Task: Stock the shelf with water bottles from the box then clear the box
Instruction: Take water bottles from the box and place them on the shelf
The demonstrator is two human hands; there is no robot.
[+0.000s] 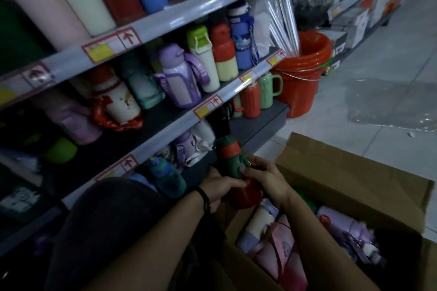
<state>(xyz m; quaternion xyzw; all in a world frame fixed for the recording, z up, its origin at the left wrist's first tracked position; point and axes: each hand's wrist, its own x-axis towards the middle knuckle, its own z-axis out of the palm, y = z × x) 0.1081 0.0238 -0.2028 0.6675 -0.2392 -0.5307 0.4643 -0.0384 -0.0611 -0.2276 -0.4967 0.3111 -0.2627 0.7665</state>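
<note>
Our fingers (pixel 254 163) curled around a green-and-red water bottle (pixel 230 158), left hand (pixel 220 190) gripping its red base and right hand (pixel 267 181) its green middle, held just above the left edge of the open box (pixel 354 172), where more bottles lay. We judged the crowded bottom shelf (pixel 255 125) left of the box the hazard: pushed in carelessly, the bottle could topple the blue-green bottle (pixel 169 177) leaning at its front.

red-and-green bottle (pixel 230 160), tilted, between the bottom shelf (pixel 256 130) and the open cardboard box (pixel 354 172) holding more bottles (pixel 262 222)
</note>
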